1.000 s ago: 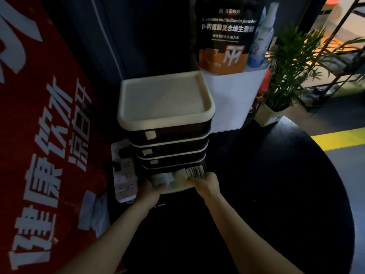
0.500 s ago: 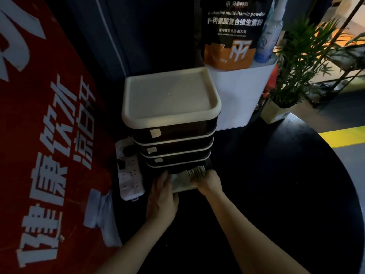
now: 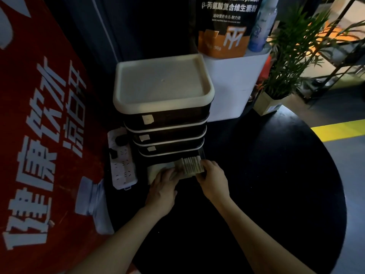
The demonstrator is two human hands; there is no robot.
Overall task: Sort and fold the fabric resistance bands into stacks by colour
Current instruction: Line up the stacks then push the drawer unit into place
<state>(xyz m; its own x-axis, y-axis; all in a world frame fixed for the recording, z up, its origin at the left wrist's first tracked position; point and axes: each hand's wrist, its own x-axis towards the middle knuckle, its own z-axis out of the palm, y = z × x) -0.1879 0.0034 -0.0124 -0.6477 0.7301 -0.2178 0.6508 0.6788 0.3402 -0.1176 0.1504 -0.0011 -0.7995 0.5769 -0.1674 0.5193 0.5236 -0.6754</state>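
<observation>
Since half a second back, left hand [image 3: 163, 189] sits a little further forward over the pulled-out bottom drawer [image 3: 153, 172]; right hand [image 3: 214, 179] holds much the same spot at the drawer's 3 o'clock corner. Left fingers lie fairly straight, pressing on pale folded material at the drawer's left half. Right fingers curl against the end of a row of pale upright folded pieces [image 3: 192, 165] packed side by side; whether they pinch one or only steady the row, cannot tell. These are likely the fabric bands, though dim light hides colour and texture. Step in hand, as judged: fetching bands from storage; no sorting or folding begun, no stacks on the surface [image 3: 266, 194]. Next move calls for gripping the row as a bundle and lifting clear of the drawer unit [image 3: 164, 95] above, whose upper drawers overhang closely. Edges: power strip [image 3: 122, 163] just beside the drawer at 9 o'clock, red banner [image 3: 39, 135] beyond it, white box [image 3: 233, 86] at 1 o'clock, potted plant [image 3: 286, 66] at 2 o'clock. Open room lies across the dark round surface from 3 to 6 o'clock.
</observation>
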